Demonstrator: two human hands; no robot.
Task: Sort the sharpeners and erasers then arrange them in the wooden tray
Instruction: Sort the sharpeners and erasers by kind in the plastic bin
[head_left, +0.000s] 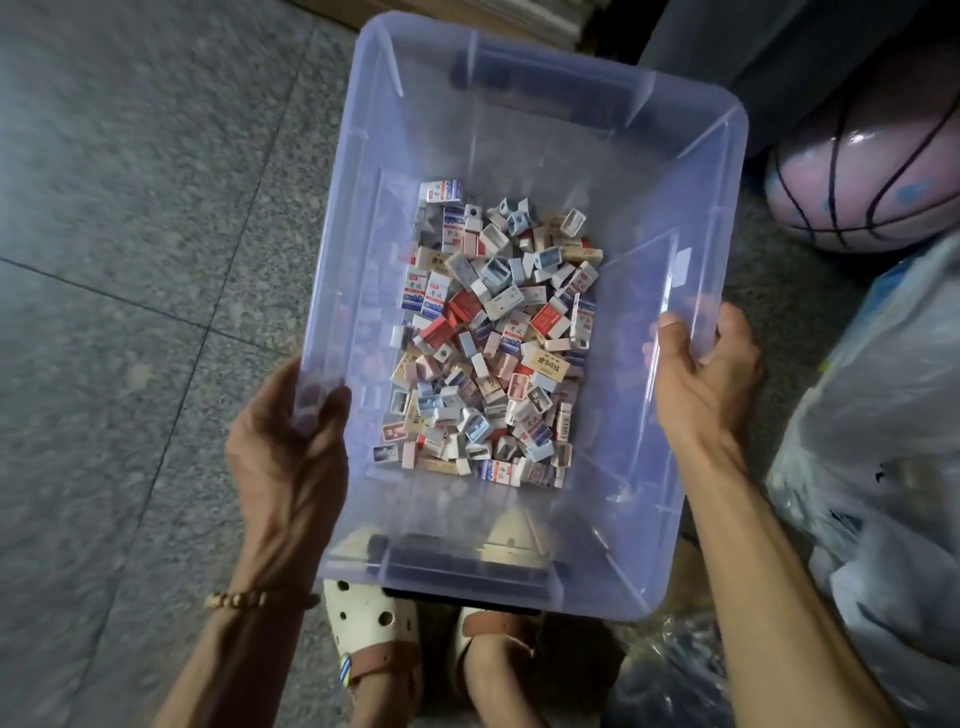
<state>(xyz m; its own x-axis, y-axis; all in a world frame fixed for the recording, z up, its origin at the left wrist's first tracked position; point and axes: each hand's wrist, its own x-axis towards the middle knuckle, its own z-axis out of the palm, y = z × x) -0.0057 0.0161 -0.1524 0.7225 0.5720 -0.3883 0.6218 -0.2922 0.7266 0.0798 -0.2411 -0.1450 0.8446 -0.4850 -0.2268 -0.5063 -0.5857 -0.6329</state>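
Head view | left hand (291, 447) grips plastic bin (519, 130) left rim | right hand (701, 374) grips right rim

Both hands grip clear bin (519, 130), mixed erasers and sharpeners (493, 338) inside

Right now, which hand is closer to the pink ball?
The right hand. It grips the clear bin's right rim, on the side where the pink ball lies. The left hand holds the opposite rim, with the whole bin between it and the ball.
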